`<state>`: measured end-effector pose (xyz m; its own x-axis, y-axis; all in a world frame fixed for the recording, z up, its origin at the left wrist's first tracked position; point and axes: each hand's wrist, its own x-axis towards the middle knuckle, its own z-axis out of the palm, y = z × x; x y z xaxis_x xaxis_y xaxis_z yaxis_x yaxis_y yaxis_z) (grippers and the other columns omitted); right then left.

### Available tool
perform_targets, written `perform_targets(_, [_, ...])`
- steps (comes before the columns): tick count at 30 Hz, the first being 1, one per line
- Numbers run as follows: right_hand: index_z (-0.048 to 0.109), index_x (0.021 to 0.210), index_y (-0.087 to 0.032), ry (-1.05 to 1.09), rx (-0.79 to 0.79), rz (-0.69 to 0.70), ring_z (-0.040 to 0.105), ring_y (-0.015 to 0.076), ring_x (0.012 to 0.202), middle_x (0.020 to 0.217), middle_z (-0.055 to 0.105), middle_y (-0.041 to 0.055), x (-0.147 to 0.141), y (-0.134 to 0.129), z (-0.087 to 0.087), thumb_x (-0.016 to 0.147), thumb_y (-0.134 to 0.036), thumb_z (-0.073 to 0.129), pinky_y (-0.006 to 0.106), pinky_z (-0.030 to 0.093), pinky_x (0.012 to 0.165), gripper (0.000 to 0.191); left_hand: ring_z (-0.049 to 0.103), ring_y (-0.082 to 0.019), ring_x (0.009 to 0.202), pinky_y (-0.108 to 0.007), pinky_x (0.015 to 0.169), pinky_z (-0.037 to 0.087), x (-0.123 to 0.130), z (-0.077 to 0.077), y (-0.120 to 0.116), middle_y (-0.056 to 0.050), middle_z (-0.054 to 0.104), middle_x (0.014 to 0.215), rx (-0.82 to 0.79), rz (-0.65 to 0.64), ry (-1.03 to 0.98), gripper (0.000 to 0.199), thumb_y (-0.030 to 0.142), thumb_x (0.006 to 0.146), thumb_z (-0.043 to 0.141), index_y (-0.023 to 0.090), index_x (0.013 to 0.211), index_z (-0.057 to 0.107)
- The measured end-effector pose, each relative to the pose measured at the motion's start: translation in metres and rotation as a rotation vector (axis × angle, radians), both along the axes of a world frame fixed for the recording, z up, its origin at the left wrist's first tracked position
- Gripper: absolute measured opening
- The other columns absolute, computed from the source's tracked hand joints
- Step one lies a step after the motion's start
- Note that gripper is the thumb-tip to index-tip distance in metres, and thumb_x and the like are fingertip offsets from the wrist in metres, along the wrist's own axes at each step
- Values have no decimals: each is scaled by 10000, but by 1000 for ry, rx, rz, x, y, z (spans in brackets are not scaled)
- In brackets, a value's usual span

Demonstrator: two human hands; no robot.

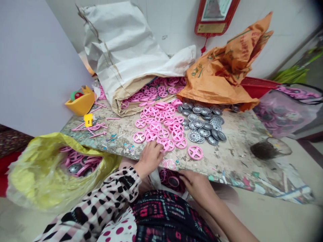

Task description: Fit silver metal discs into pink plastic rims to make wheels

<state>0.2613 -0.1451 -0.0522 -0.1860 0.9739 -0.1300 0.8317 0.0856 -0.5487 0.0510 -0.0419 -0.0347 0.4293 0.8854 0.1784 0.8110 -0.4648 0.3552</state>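
Pink spoked rings (159, 117) lie heaped in the middle of the worn table (237, 141). My left hand (150, 155) rests at the heap's front edge, its curled fingertips on a pink ring; whether it grips one is unclear. My right hand (193, 183) is below the table's front edge, beside an opening at my lap with pink and dark wheels (173, 180) in it. Its fingers are bent, and what they hold, if anything, is hidden. Grey discs (199, 123) are piled right of the pink rings. One pink ring (195, 152) lies apart, near the front edge.
A white sack (126, 43) spills pink rings at the back, beside an orange bag (217, 77). Left are a yellow tape dispenser (82, 104), pink sticks (97, 127) and a yellow bag (37, 168) of wheels. A glass (271, 148) stands at the right edge.
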Motion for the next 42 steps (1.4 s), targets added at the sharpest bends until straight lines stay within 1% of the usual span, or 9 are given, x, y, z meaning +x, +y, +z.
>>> perform_targets(7, [610, 1195, -168, -301, 272, -356, 537, 271, 1061, 1135, 612, 121, 43, 94, 33, 926, -335, 421, 362, 401, 899, 368, 496, -233, 931, -368, 821, 427, 10, -6, 7, -96, 568, 956, 25, -57, 73, 157, 220, 887, 466, 157, 870, 608])
perform_targets(11, [565, 1253, -140, -422, 205, -477, 502, 313, 1049, 1141, 556, 174, 50, 130, 24, 888, -407, 493, 377, 399, 841, 458, 515, -199, 933, -352, 851, 422, 3, -6, 8, -79, 584, 956, -4, -15, -333, 110, 182, 858, 477, 154, 870, 583])
perform_targets(13, [586, 1224, -148, -426, 188, -486, 499, 313, 1030, 1115, 550, 172, 51, 137, 16, 870, -423, 516, 371, 398, 816, 453, 536, -163, 841, -312, 788, 444, 2, -3, 10, -41, 586, 870, -142, 61, -617, 69, 212, 835, 521, 162, 839, 569])
perform_targets(18, [614, 1122, -167, -242, 343, -530, 490, 274, 1014, 1071, 546, 130, 58, 136, -2, 784, -373, 608, 351, 385, 828, 396, 545, -100, 637, -251, 634, 497, 6, 10, 16, 27, 538, 727, -793, 260, -1344, 201, 244, 714, 691, 165, 774, 516])
perform_targets(23, [598, 856, -170, 341, 352, -636, 503, 162, 700, 755, 572, 16, 65, 133, 1, 678, -403, 631, 297, 391, 685, 296, 622, -124, 643, -284, 682, 544, 17, 16, 19, -6, 598, 716, -1158, 336, -1619, 170, 147, 753, 670, 158, 823, 516])
perform_targets(26, [543, 804, -175, 753, 295, -707, 446, 121, 587, 642, 506, -37, 51, 126, 16, 565, -438, 703, 260, 371, 589, 390, 636, -128, 648, -276, 675, 548, 28, 11, 18, -20, 614, 730, -1220, 334, -1655, 113, 124, 797, 623, 151, 851, 527])
perform_targets(29, [521, 811, -182, 972, 210, -601, 436, 102, 560, 649, 503, -48, 22, 110, 30, 557, -439, 739, 237, 364, 554, 422, 623, -118, 614, -254, 634, 539, 40, 9, 15, -7, 603, 713, -1231, 289, -1652, 125, 132, 789, 638, 152, 850, 531])
perform_targets(37, [590, 953, -174, 493, 382, -426, 528, 159, 765, 911, 555, 48, -18, 73, 28, 756, -435, 620, 287, 436, 677, 328, 618, -151, 725, -269, 616, 523, 51, 13, -3, -51, 637, 887, -1132, 111, -1577, 407, 246, 614, 811, 126, 928, 582])
perform_targets(42, [545, 1076, -184, 605, 159, -293, 551, 157, 729, 856, 609, 25, -16, 69, 27, 805, -410, 556, 283, 437, 682, 354, 594, -121, 632, -234, 568, 486, 51, 7, -6, -17, 629, 779, -1057, 119, -1502, 406, 295, 578, 820, 129, 848, 566])
